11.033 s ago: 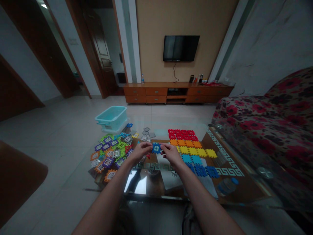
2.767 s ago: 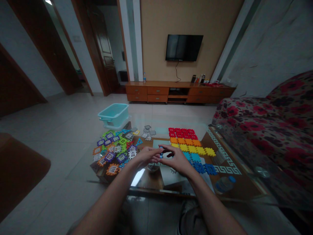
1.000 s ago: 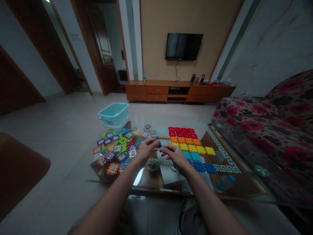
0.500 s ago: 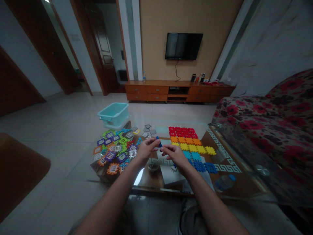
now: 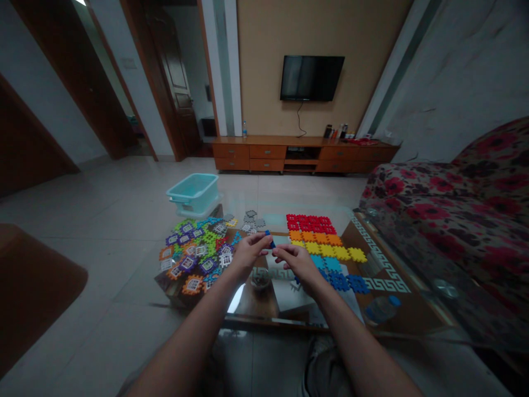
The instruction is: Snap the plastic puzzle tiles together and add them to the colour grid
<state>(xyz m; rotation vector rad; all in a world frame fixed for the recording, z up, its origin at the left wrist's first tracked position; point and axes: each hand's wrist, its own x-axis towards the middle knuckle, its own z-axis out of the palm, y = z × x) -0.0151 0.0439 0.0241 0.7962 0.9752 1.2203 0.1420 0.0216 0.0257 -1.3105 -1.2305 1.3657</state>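
Above the middle of the glass table, my left hand (image 5: pixel 249 251) pinches a dark blue interlocking tile (image 5: pixel 270 239), seen nearly edge-on. The fingertips of my right hand (image 5: pixel 294 259) are closed on the tile's lower end. To the right lie flat rows of joined tiles: red tiles (image 5: pixel 311 223), orange tiles (image 5: pixel 320 239), yellow tiles (image 5: pixel 334 251), light blue tiles (image 5: pixel 330 263) and dark blue tiles (image 5: pixel 341 281). My right forearm hides part of the blue rows. Left of my hands spreads a mixed pile of tiles (image 5: pixel 198 251), some with white window inserts.
A turquoise bin (image 5: pixel 193 190) stands at the table's far left corner. Several grey tiles (image 5: pixel 251 218) lie behind my hands. A round glass dish (image 5: pixel 260 279) sits below them, and a water bottle (image 5: pixel 382 310) lies at the near right. A floral sofa (image 5: pixel 450 187) flanks the right side.
The view has shifted very slightly. Both hands keep the same grip on the blue tile, which is tilted about as before.
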